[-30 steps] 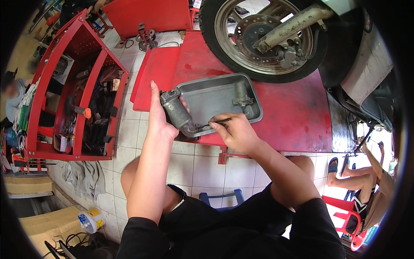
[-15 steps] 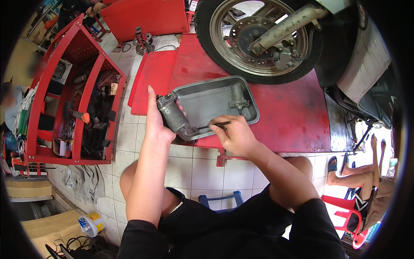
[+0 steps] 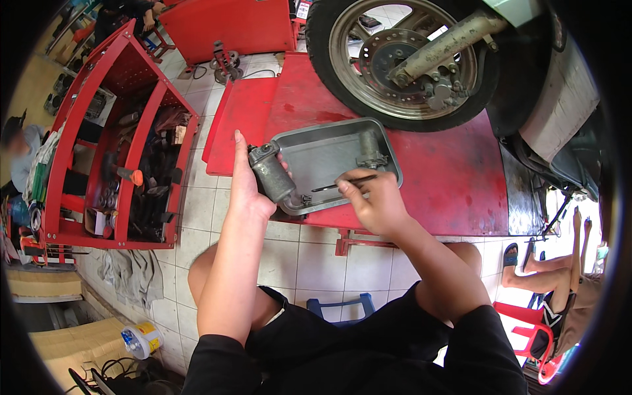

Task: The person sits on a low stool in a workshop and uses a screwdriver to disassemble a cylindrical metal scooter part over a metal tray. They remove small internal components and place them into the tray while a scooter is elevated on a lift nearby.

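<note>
My left hand (image 3: pixel 253 196) is wrapped around a grey, worn cylindrical metal part (image 3: pixel 274 179) that looks like a small motor, held tilted over the left end of a grey metal tray (image 3: pixel 315 125). Between the fingertips of my right hand (image 3: pixel 378 201) is a thin black pen-like tool (image 3: pixel 325 188); its tip points left toward the cylinder's lower end. Just below that tip lies a small dark piece (image 3: pixel 305 199), too small to name. A second grey metal cylinder with a flange (image 3: pixel 370 147) stands at the tray's right end.
The tray rests on a red platform (image 3: pixel 447 178), with a motorcycle front wheel (image 3: pixel 329 85) on it beyond the tray. A red tool cart (image 3: pixel 141 141) stands at left, a white bucket (image 3: pixel 141 340) lower left. A blue stool (image 3: pixel 342 308) is below me. Other people are at the edges.
The black tool's tip has lifted away from the cylinder's lower end, and my right hand has shifted slightly right. The whole view has shifted a little. My left hand keeps its hold.
</note>
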Motion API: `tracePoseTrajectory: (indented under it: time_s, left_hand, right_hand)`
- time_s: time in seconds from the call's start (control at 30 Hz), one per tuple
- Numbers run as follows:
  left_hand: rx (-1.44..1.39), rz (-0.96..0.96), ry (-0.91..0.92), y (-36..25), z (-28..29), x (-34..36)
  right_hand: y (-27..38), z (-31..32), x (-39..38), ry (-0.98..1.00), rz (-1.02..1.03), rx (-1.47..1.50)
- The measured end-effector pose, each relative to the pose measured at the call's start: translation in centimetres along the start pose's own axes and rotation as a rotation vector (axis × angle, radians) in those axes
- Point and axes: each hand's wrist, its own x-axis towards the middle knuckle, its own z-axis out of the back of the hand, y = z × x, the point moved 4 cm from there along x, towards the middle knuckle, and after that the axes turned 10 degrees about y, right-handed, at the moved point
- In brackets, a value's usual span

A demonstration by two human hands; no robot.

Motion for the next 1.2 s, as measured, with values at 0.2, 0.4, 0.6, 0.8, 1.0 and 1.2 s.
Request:
tracePoseTrajectory:
  time_s: [0.2,0.4,0.6,0.8,1.0,1.2]
  left_hand:
    - [-0.013,0.004,0.051,-0.6,-0.3,-0.2]
    - [-0.047,-0.016,0.090,-1.3,0.0,0.6]
    - [-0.032,0.037,0.053,-0.2,-0.6,0.1]
    - [-0.009,0.102,0.224,1.4,-2.3,-0.1]
    - [0.232,0.038,0.447,3.8,-3.0,-0.5]
    - [0.858,-0.389,0.491,5.6,-5.9,-1.9]
  right_hand:
    - [-0.7,4.8,0.6,-0.238,0.049,0.594]
    - [-3.1,-1.7,-1.6,0.215,-0.425,1.166]
    - [-4.0,-0.1,-3.1,0.236,-0.499,0.945]
    - [-4.9,-0.4,-4.5,0.103,-0.607,0.734]
    - [-3.3,3.2,-5.3,-0.058,-0.189,0.346]
    - [-0.1,4.1,-5.6,-0.060,-0.187,0.378]
